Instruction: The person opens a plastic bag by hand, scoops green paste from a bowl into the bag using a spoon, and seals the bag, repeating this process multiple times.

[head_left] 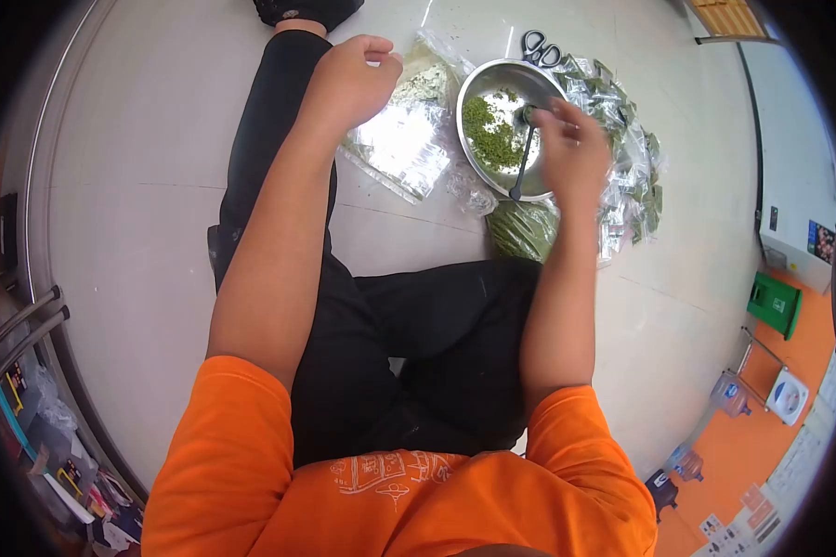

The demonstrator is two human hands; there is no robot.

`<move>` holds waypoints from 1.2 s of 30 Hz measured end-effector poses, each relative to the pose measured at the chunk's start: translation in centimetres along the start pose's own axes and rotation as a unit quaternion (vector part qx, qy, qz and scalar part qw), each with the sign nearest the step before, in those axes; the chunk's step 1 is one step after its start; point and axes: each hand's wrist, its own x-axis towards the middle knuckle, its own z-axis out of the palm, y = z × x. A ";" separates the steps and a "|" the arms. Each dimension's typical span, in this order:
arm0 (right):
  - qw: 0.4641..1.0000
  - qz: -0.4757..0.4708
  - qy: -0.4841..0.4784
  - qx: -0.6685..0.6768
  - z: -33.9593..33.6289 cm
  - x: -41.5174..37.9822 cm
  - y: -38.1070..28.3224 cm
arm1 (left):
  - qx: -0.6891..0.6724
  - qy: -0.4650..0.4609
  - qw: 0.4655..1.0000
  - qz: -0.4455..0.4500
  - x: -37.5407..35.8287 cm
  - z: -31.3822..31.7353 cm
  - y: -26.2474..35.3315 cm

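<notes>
My left hand [355,82] is raised over a clear plastic bag [401,139] with pale contents. Its fingers are curled in toward the thumb; what they pinch does not show. My right hand [574,153], slightly blurred, hangs over the right side of a steel bowl [463,97]. Its fingers are bent, with the tips right at the head of a small black spoon [527,160]; I cannot tell whether they grip it. The spoon's handle points toward me across the near rim. Chopped green bits [489,135] lie in the bowl, mostly on the left.
Black-handled scissors [541,50] lie beyond the bowl. Several small clear packets with green contents [633,172] are heaped at its right. A bag of green stuff [522,230] and crumpled plastic [471,190] lie nearer me. My outstretched leg [274,130] borders the left side.
</notes>
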 end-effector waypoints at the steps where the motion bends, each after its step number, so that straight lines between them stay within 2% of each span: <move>1: 0.996 -0.077 -0.050 0.018 1.9 -1.1 -1.8 | -0.011 0.000 1.000 0.000 0.0 0.1 0.1; 2: 0.988 -0.042 -0.128 0.072 3.5 -2.7 -4.7 | -0.002 -0.002 1.000 0.004 0.2 0.2 -0.1; 3: 0.976 -0.062 -0.203 0.058 5.5 -3.9 -5.2 | 0.004 -0.005 1.000 0.010 0.4 0.4 -0.6; 5: 0.944 -0.186 -0.262 -0.073 9.9 -6.0 -4.3 | 0.010 -0.012 1.000 0.017 0.7 1.0 -1.0; 8: 0.927 -0.171 -0.243 -0.229 13.1 -7.7 -3.9 | 0.027 -0.007 0.999 0.023 0.5 1.0 -0.5; 11: 0.929 -0.165 -0.262 -0.200 13.1 -6.6 -3.4 | 0.013 -0.028 0.999 0.012 0.2 1.3 -0.2; 15: 0.957 -0.054 -0.268 -0.097 12.1 -5.5 -4.4 | 0.054 -0.036 0.998 0.013 0.2 1.1 -0.5; 19: 0.984 -0.011 -0.157 0.087 10.8 -4.8 -4.3 | 0.027 -0.046 0.998 -0.015 0.4 0.6 -0.3; 22: 0.941 0.117 -0.183 0.258 8.4 -3.2 -3.3 | -0.033 -0.091 0.995 0.005 0.1 0.6 0.0; 24: 0.897 0.210 -0.186 0.341 5.2 -2.9 -5.5 | -0.087 -0.150 0.985 0.012 -0.5 0.5 0.7; 27: 0.881 0.243 -0.176 0.365 2.9 -2.6 -6.1 | -0.139 -0.197 0.970 0.017 -0.5 1.1 1.4; 28: 0.902 0.208 -0.193 0.325 3.0 -2.4 -5.0 | -0.146 -0.199 0.969 0.019 -0.4 1.3 1.4; 29: 0.928 0.154 -0.159 0.300 2.9 -2.3 -5.1 | -0.153 -0.202 0.967 0.023 -0.4 1.5 1.5; 30: 0.949 0.098 -0.123 0.274 2.9 -2.4 -5.6 | -0.112 -0.172 0.976 0.078 -0.5 1.6 1.6; 31: 0.965 0.043 -0.085 0.244 2.6 -2.3 -5.9 | -0.089 -0.173 0.976 0.093 -0.7 1.7 1.6; 32: 0.980 0.031 -0.123 0.155 1.9 -2.0 -5.4 | -0.067 -0.174 0.977 0.106 -1.0 1.5 1.9; 36: 0.984 -0.061 -0.125 0.114 1.9 -1.8 -4.8 | -0.007 -0.131 0.979 0.156 -1.3 1.2 2.3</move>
